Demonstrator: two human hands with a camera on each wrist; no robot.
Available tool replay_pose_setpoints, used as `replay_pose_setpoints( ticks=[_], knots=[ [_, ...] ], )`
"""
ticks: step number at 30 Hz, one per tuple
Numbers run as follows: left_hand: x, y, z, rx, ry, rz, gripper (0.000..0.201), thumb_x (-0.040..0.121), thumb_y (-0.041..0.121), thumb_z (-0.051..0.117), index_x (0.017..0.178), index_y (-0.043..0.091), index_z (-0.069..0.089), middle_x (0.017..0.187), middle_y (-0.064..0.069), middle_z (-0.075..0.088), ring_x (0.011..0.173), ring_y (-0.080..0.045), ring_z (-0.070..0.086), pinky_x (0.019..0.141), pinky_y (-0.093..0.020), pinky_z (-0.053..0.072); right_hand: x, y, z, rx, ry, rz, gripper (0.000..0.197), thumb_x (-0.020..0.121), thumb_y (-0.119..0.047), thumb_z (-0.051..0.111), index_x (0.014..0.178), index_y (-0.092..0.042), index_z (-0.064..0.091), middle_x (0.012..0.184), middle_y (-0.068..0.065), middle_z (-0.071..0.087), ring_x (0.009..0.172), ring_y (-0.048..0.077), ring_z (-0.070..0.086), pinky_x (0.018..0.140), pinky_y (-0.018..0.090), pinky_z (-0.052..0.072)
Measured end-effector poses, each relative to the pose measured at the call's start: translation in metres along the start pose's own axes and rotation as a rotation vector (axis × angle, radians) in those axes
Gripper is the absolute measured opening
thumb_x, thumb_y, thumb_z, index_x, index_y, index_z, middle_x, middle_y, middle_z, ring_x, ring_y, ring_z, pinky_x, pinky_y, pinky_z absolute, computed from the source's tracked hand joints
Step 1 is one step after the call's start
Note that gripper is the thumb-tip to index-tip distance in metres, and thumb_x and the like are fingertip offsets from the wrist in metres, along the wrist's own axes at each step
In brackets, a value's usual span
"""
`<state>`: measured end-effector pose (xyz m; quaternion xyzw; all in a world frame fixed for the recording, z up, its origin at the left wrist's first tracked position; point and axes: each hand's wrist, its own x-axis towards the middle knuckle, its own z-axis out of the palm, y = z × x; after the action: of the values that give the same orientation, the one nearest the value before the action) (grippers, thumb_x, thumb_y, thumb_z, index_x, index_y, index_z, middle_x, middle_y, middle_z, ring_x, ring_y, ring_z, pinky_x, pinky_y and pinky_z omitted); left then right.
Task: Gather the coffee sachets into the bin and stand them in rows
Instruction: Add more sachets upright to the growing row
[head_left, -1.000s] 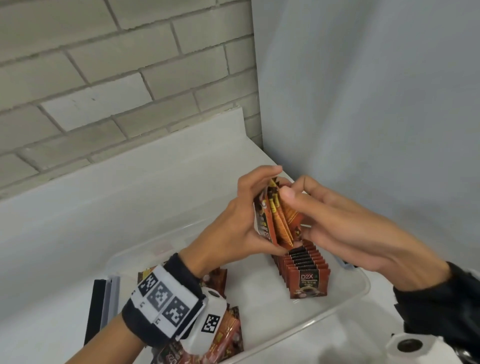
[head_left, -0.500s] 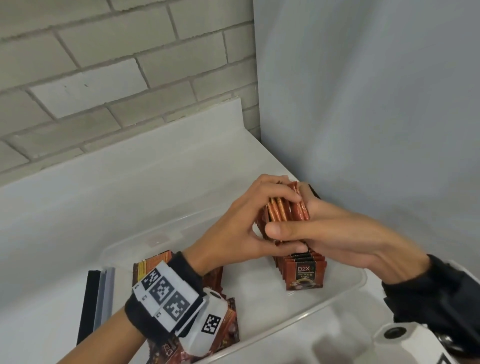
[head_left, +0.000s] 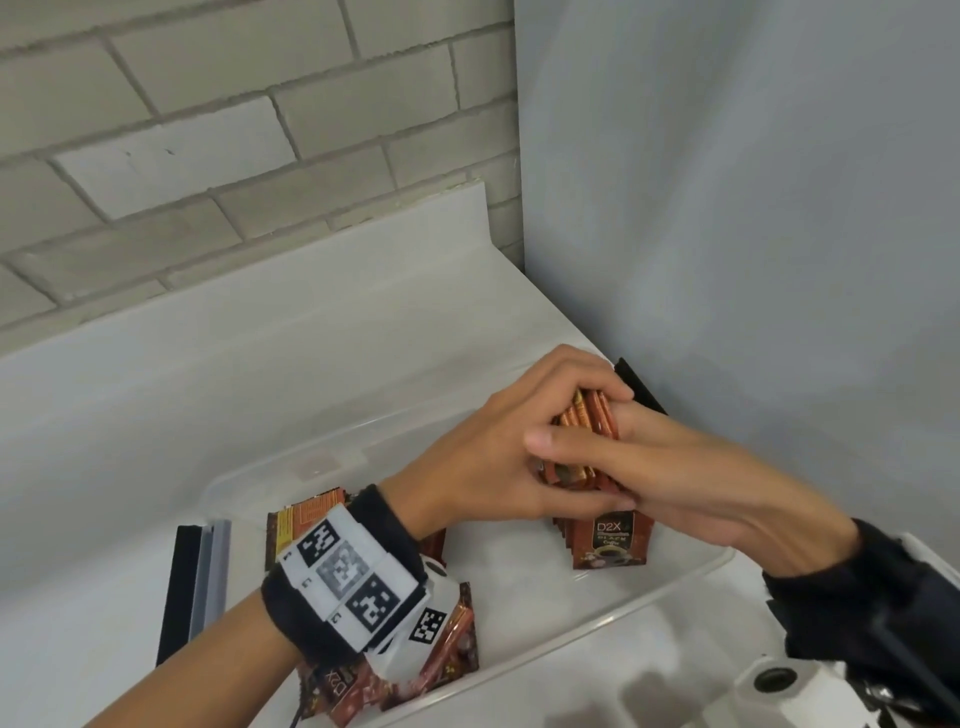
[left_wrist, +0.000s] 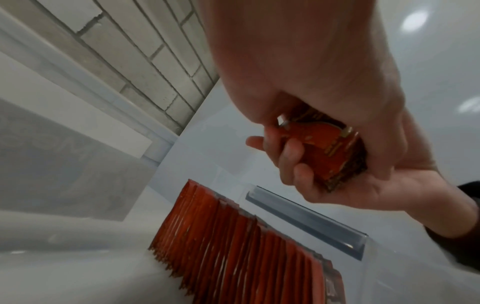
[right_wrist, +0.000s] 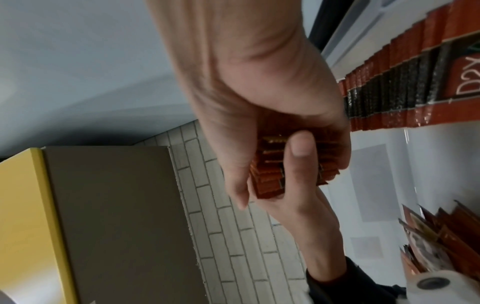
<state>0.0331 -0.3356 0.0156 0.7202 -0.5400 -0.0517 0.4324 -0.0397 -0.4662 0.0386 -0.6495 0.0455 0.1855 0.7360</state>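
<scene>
I have a small bundle of sachets (head_left: 587, 421) clamped between both hands, my left hand (head_left: 498, 462) curled round it from nine o'clock with the thumb underneath, my right hand (head_left: 691, 483) closed on it from three o'clock with fingers laid across the front. The bundle hangs just above the far end of the standing row (head_left: 608, 540), which runs along the right side of the clear bin (head_left: 810, 564), its front sachet facing me. By my reckoning I am squaring this handful edge to edge before setting it down; the next move calls for lowering it upright against the far end of that row without toppling what already stands, keeping the faces all one way. More sachets remain to gather: a loose heap (head_left: 415, 670) lies flat in the bin at seven o'clock, partly hidden under my left wrist, with one yellow-backed sachet (head_left: 306, 519) at nine o'clock. The bin sits on a white counter (head_left: 208, 395) pushed into a corner, a grey brick wall (head_left: 208, 130) at twelve o'clock and a plain pale wall (head_left: 753, 208) at two. A dark strip beside a grey one (head_left: 195, 587) lies on the counter just left of the bin; what it is I cannot tell.
</scene>
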Motion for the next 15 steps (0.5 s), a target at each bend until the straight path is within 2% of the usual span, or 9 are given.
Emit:
replay_pose_setpoints(
  ticks=[2, 4, 6, 7, 10, 12, 13, 15],
  knots=[
    [0.001, -0.001, 0.002, 0.003, -0.009, -0.017, 0.073, 0.066, 0.017, 0.088, 0.125, 0.005, 0.047, 0.118, -0.002, 0.053, 0.110, -0.014, 0.055, 0.094, -0.033, 0.047, 0.000, -0.001, -0.003, 0.026, 0.018, 0.010, 0.036, 0.067, -0.033, 0.068, 0.097, -0.012, 0.067, 0.096, 0.005, 0.071, 0.097, 0.010, 0.069, 0.084, 0.027, 0.054],
    [0.000, -0.003, 0.004, -0.015, -0.011, -0.052, 0.092, 0.065, 0.021, 0.089, 0.136, 0.016, 0.030, 0.124, -0.002, 0.053, 0.116, -0.016, 0.054, 0.096, -0.042, 0.047, 0.000, -0.001, -0.006, 0.045, -0.010, 0.012, 0.028, 0.074, -0.019, 0.071, 0.099, -0.007, 0.066, 0.096, 0.014, 0.069, 0.093, 0.016, 0.069, 0.082, 0.029, 0.056],
    [0.000, -0.004, 0.005, -0.039, -0.013, -0.051, 0.108, 0.061, 0.024, 0.091, 0.139, 0.027, 0.016, 0.128, -0.007, 0.053, 0.120, -0.020, 0.053, 0.098, -0.045, 0.045, -0.001, -0.001, -0.010, 0.073, -0.022, 0.015, 0.012, 0.080, -0.002, 0.071, 0.089, -0.009, 0.069, 0.087, 0.014, 0.067, 0.084, 0.018, 0.069, 0.074, 0.028, 0.056],
    [0.001, -0.005, 0.006, -0.038, -0.021, -0.045, 0.113, 0.058, 0.025, 0.092, 0.139, 0.028, 0.013, 0.128, -0.009, 0.053, 0.121, -0.021, 0.052, 0.099, -0.046, 0.044, 0.000, 0.001, -0.012, 0.086, -0.009, 0.016, 0.015, 0.081, 0.004, 0.068, 0.085, -0.010, 0.069, 0.083, 0.012, 0.067, 0.081, 0.017, 0.068, 0.071, 0.028, 0.056],
    [0.003, -0.005, 0.004, -0.039, -0.063, -0.067, 0.120, 0.053, 0.031, 0.093, 0.140, 0.030, 0.010, 0.135, -0.009, 0.048, 0.127, -0.021, 0.048, 0.104, -0.047, 0.040, 0.003, 0.005, -0.017, 0.146, 0.032, 0.030, 0.023, 0.075, 0.011, 0.066, 0.085, -0.010, 0.070, 0.084, 0.013, 0.068, 0.081, 0.020, 0.068, 0.072, 0.031, 0.055],
    [0.003, -0.005, 0.002, -0.086, -0.097, -0.085, 0.122, 0.050, 0.036, 0.093, 0.140, 0.033, 0.011, 0.140, -0.010, 0.041, 0.132, -0.021, 0.043, 0.106, -0.047, 0.039, 0.004, 0.007, -0.019, 0.199, 0.027, 0.036, 0.026, 0.066, 0.005, 0.068, 0.084, -0.013, 0.074, 0.089, 0.014, 0.071, 0.084, 0.024, 0.070, 0.073, 0.033, 0.057],
    [0.002, -0.004, 0.001, -0.127, -0.107, -0.105, 0.119, 0.050, 0.036, 0.092, 0.140, 0.034, 0.013, 0.141, -0.010, 0.039, 0.135, -0.020, 0.040, 0.108, -0.045, 0.039, 0.004, 0.008, -0.021, 0.215, 0.025, 0.041, 0.027, 0.064, 0.004, 0.067, 0.083, -0.014, 0.076, 0.091, 0.014, 0.072, 0.086, 0.026, 0.070, 0.074, 0.034, 0.058],
    [0.002, -0.005, -0.005, -0.195, -0.098, -0.160, 0.112, 0.055, 0.025, 0.091, 0.139, 0.030, 0.018, 0.143, -0.008, 0.037, 0.138, -0.016, 0.035, 0.111, -0.033, 0.035, 0.004, 0.010, -0.024, 0.239, 0.031, 0.053, 0.031, 0.062, 0.010, 0.069, 0.082, -0.013, 0.078, 0.096, 0.016, 0.073, 0.088, 0.026, 0.071, 0.076, 0.034, 0.058]
  ],
)
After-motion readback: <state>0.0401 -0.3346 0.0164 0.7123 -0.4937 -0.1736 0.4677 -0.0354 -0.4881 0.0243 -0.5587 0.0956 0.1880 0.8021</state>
